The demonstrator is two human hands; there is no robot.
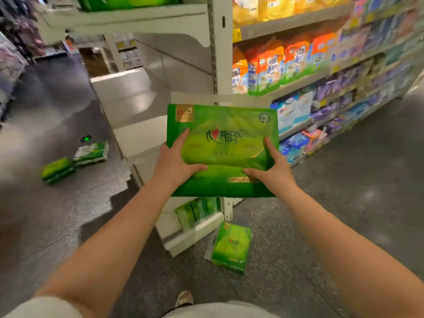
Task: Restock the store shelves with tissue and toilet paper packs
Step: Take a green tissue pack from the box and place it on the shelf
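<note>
A large green tissue pack point(224, 125) with a red heart logo is held flat in front of me at mid-height, before the white end shelves point(137, 138). My left hand point(176, 161) grips its left side with the thumb across the top. My right hand point(273, 166) grips its right side the same way. Another green pack point(231, 249) lies on the floor below, beside the shelf base. More green packs point(197, 212) stand on the lowest shelf.
Two tissue packs point(75, 161) lie on the grey floor to the left. The white upright post point(220, 53) divides the end shelves from a long aisle shelf point(298, 83) of colourful packs on the right. My shoe point(184, 298) shows at the bottom.
</note>
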